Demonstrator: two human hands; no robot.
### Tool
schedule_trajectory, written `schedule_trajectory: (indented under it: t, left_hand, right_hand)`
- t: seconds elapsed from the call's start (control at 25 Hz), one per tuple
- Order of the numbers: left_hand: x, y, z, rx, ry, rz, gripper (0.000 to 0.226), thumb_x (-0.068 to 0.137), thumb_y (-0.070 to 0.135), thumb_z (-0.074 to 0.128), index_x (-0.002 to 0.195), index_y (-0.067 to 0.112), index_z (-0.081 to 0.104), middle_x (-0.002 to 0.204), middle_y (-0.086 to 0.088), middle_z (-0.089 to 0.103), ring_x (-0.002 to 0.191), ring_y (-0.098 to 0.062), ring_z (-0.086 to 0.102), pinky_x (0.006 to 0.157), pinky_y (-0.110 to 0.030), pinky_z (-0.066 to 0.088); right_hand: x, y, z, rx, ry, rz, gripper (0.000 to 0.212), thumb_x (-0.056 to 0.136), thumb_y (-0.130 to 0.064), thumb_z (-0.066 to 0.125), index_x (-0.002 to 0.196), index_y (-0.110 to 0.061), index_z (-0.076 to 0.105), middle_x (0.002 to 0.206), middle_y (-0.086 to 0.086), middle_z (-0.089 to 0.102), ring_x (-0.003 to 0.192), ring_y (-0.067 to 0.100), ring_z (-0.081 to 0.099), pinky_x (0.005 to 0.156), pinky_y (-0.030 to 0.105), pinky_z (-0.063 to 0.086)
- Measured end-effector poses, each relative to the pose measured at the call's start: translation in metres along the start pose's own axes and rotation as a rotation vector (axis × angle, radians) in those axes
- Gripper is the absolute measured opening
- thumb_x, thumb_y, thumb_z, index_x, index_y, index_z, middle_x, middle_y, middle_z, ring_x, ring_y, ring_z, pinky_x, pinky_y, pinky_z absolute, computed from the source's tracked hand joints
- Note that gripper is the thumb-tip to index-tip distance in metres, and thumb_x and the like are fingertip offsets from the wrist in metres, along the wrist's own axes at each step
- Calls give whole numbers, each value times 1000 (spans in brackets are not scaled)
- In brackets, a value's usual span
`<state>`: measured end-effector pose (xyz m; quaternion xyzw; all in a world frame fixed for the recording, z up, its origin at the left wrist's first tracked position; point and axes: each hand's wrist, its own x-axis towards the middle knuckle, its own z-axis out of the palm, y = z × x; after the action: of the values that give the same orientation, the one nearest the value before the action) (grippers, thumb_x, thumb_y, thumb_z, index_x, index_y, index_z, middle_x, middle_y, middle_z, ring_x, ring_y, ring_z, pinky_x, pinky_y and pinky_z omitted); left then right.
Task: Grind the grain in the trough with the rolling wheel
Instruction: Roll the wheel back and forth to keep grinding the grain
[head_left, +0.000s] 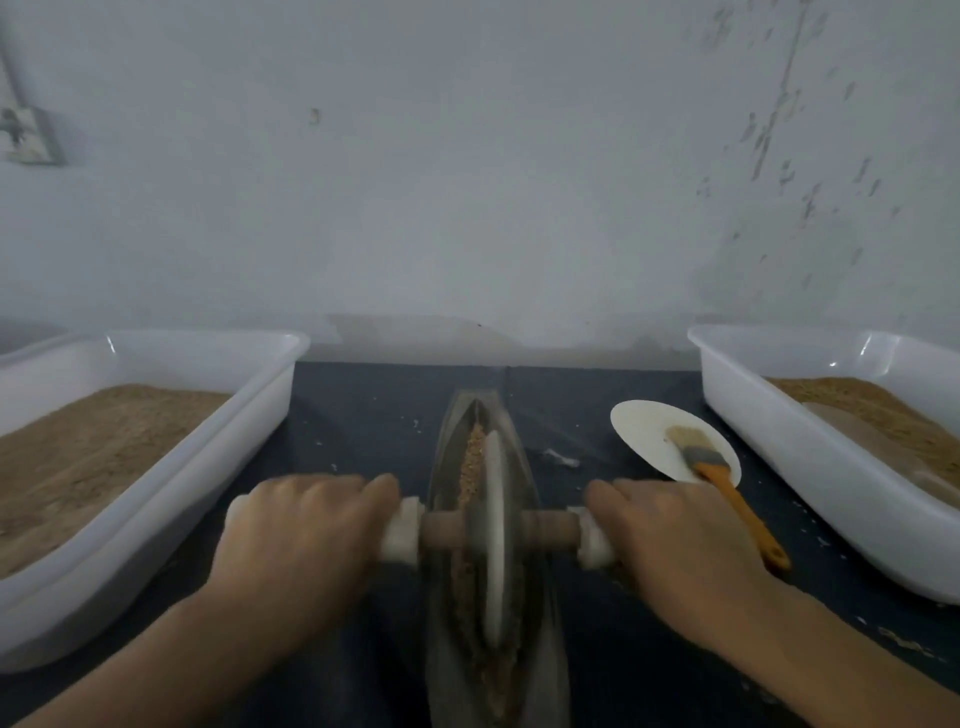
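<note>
A long boat-shaped metal trough runs away from me down the middle of the dark table. Brown grain lies along its groove. A grey rolling wheel stands upright in the groove, on a wooden axle with white-wrapped ends. My left hand grips the left end of the axle. My right hand grips the right end. The image is slightly blurred.
A white tub of brown grain stands at the left, another white tub of grain at the right. A white plate with an orange-handled brush lies right of the trough. A pale wall rises behind the table.
</note>
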<state>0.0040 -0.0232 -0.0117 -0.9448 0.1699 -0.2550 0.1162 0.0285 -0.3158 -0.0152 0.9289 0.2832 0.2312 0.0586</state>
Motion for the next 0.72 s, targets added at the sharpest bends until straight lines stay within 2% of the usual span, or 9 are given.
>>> schedule_trajectory:
  t: [0.04,0.12,0.24,0.32,0.4,0.48,0.56,0.64,0.72]
  left_hand:
    - [23,-3,11,65,-37,-48,49,56,37,81,70,31,35,59,9,53,50,-15,55,46,-24,19]
    - [66,-15,28,58,-71,-211,30,80,40,61,78,30,34,79,7,63,71,-20,63,55,-29,35]
    - [92,-24,42,12,-123,-245,15,87,37,51,83,29,39,88,4,64,79,-24,61,62,-32,38]
    - [67,-20,32,-27,-167,-207,17,84,38,55,83,30,40,82,6,62,74,-21,60,60,-32,39]
    - [23,-11,15,-56,-130,-122,28,75,39,65,78,32,39,69,10,55,62,-15,58,53,-30,41]
    - [-13,-5,-11,-76,48,37,42,55,31,78,70,31,38,56,10,46,47,-17,51,44,-26,31]
    - [-31,-5,-27,-71,194,124,43,47,25,77,67,29,39,52,9,39,41,-21,45,46,-24,24]
    - [-25,-5,-22,-36,133,108,45,43,24,80,65,28,41,51,8,41,39,-21,46,44,-24,24]
    - [2,-6,-4,-13,10,30,44,44,26,83,65,27,45,51,7,48,40,-20,50,41,-24,27]
  right_hand:
    - [21,4,11,-79,-13,67,34,67,-32,78,85,-26,50,74,-6,59,62,15,57,50,34,48]
    - [67,14,23,-122,-59,201,25,82,-32,65,98,-24,48,93,-3,62,80,21,60,64,36,48]
    - [99,21,27,-176,-13,223,24,84,-30,63,100,-22,48,95,-1,64,83,25,61,59,33,35]
    - [75,15,19,-166,-52,150,26,82,-30,65,96,-24,45,91,-3,63,77,22,60,57,32,34]
    - [26,5,6,-120,-24,64,38,66,-31,78,87,-27,46,76,-6,59,62,16,57,48,29,36]
    - [-14,-2,-12,-15,105,13,51,38,-28,87,70,-27,48,56,-8,50,43,14,48,40,20,18]
    - [-35,-4,-21,16,136,36,56,24,-27,88,60,-27,45,48,-9,43,36,13,42,45,15,10]
    - [-33,-3,-17,0,75,55,58,20,-30,88,59,-29,45,46,-10,42,34,11,41,45,16,5]
    - [-8,3,-6,-75,-9,61,54,35,-35,88,66,-29,44,51,-9,48,39,11,46,40,20,12]
